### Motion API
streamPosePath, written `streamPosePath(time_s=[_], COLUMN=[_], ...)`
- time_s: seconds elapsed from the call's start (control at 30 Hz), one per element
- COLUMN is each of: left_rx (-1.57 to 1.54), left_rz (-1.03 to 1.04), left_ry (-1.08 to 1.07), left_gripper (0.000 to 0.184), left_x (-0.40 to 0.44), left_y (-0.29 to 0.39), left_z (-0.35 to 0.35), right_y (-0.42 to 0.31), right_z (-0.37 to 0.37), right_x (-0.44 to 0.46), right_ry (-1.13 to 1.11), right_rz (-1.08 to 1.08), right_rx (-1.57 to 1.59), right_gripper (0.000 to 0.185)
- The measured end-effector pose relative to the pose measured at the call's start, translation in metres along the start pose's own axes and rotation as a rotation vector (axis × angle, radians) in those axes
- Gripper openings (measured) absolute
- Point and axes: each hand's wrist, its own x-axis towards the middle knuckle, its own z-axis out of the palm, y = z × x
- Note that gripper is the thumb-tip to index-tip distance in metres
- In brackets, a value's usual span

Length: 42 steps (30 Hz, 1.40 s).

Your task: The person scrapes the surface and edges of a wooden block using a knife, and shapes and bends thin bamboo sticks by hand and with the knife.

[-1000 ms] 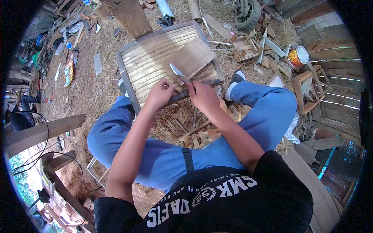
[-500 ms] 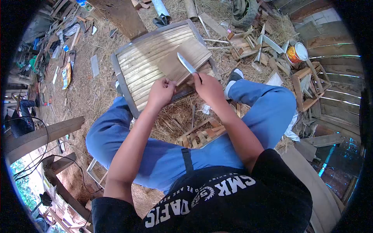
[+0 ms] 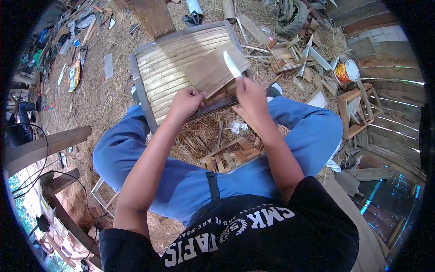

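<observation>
My right hand [image 3: 251, 96] is wrapped round the handle of a knife [image 3: 232, 64], whose bright blade points up and left over a flat brown board [image 3: 210, 68]. That board lies tilted on a slatted panel with a dark frame [image 3: 158, 63]. At the board's lower left corner, my left hand [image 3: 186, 102] is closed with its fingers pinched; what they grip, if anything, is too small to tell. The panel's front rail runs just beneath both hands.
A wooden post [image 3: 154, 18] stands behind the panel. At the right are scrap wood, a tyre [image 3: 292, 18], a paint bucket [image 3: 347, 71] and a wooden crate frame [image 3: 358, 111]. Small wood blocks [image 3: 229, 159] lie between my legs. A beam [image 3: 50, 147] juts in from the left.
The knife has moved right and its blade has swung up, away from my left hand. My left hand stays near the board's lower corner.
</observation>
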Motion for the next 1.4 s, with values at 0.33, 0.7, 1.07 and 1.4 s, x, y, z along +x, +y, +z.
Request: streamPosePath(time_s=[0.33,0.7,1.07,1.4], left_rx=[-0.002,-0.046,-0.133,-0.159], left_rz=[0.002,0.027,0.023,-0.025], left_ry=[-0.017,0.008,-0.026,-0.047], left_gripper=[0.028,0.025,0.026,0.026], left_x=[0.001,-0.002,0.003,0.0], left_y=[0.002,0.003,-0.006,0.003], left_z=[0.002,0.001,0.003,0.0], right_y=[-0.01,-0.005,-0.013,-0.011], right_z=[-0.009,-0.008,0.008,0.013], right_x=[0.001,-0.001,-0.011,-0.008], right_ry=[0.026,-0.021,0.067,0.057], right_rz=[0.024,0.02,-0.087,-0.059], right_rx=[0.087,0.128,-0.048,0.062], right_gripper=[0.041,0.043,0.041,0.041])
